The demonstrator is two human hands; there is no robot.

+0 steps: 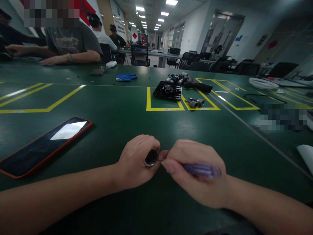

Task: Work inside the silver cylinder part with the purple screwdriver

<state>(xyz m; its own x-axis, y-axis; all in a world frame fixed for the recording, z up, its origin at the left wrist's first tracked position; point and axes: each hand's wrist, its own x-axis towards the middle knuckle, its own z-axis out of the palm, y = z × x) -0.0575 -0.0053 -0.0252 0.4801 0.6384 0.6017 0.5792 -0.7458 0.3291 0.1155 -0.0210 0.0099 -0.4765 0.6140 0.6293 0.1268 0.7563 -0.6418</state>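
Note:
Wrapped around a short metal cylinder (152,157), my left hand (138,160) turns its round open end toward me. My right hand (198,166) is closed on a screwdriver with a clear purple handle (203,170). The handle's butt end sticks out to the right, slightly blurred. My right fingertips are beside the cylinder, close to the left thumb and fingers. The screwdriver's tip is mostly hidden between the two hands, so I cannot tell what it touches.
A phone in an orange case (49,143) lies at left. Ahead are a black pouch (168,90), metal connector-like parts (194,103), a bundle of dark cabled parts (182,78) and a blue glove (126,77). Yellow tape (148,99) marks the green table. A person (73,42) sits across it.

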